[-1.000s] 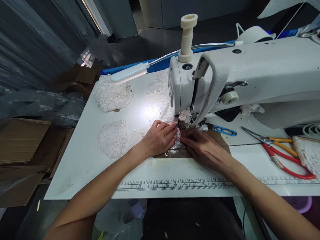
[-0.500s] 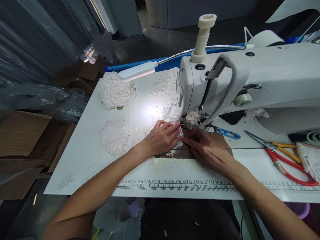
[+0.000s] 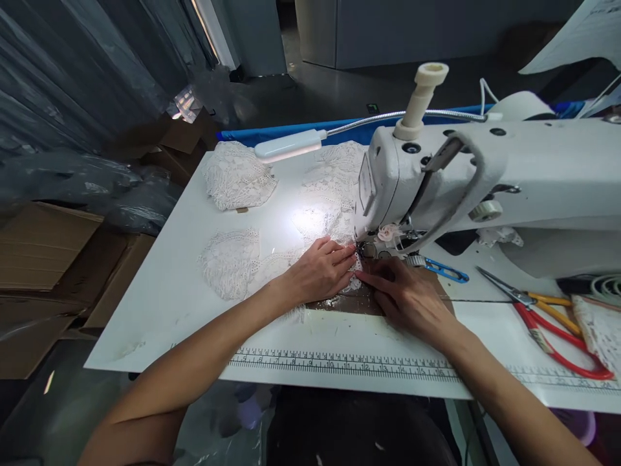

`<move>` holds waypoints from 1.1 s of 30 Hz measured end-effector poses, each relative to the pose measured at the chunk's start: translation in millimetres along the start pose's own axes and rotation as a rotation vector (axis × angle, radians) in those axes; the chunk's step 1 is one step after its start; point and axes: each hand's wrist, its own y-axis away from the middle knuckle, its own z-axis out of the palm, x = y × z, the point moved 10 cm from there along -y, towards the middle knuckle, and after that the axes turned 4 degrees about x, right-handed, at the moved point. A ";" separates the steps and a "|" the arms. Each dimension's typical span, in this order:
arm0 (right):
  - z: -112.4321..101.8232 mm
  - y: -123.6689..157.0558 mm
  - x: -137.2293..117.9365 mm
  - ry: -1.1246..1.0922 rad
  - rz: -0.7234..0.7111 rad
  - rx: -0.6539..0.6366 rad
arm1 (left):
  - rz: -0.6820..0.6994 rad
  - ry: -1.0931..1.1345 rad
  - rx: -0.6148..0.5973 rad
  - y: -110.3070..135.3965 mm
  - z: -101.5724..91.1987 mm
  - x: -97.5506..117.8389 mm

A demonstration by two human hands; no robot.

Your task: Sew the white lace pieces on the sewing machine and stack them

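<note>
White lace (image 3: 356, 279) lies under the needle area of a white sewing machine (image 3: 388, 175). My left hand (image 3: 323, 268) rests flat on this lace, fingers together and stretched toward the presser foot. From the other side, my right hand (image 3: 412, 298) touches the lace edge with an outstretched index finger. Its thumb is apart, above the brown plate (image 3: 344, 303); the other fingers are partly hidden near the machine. A pale fabric rosette (image 3: 389, 233) hangs on the machine head, just above the presser foot.
Lace pieces (image 3: 230, 262) and a lace heap (image 3: 240, 175) lie left. A lamp (image 3: 290, 146) shines from above. Blue thread snips (image 3: 445, 270) and red-and-yellow-handled scissors (image 3: 533, 304) lie right. A ruler strip (image 3: 347, 366) follows the table's front edge; cardboard boxes (image 3: 53, 246) stand left.
The camera view has shifted slightly, so the machine appears lower and farther right. Both hands keep nearly the same places on the lace beside the presser foot.
</note>
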 end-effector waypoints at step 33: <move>2.5 0.1 1.5 -0.023 0.002 0.026 | -0.043 0.034 -0.039 1.8 1.7 -4.4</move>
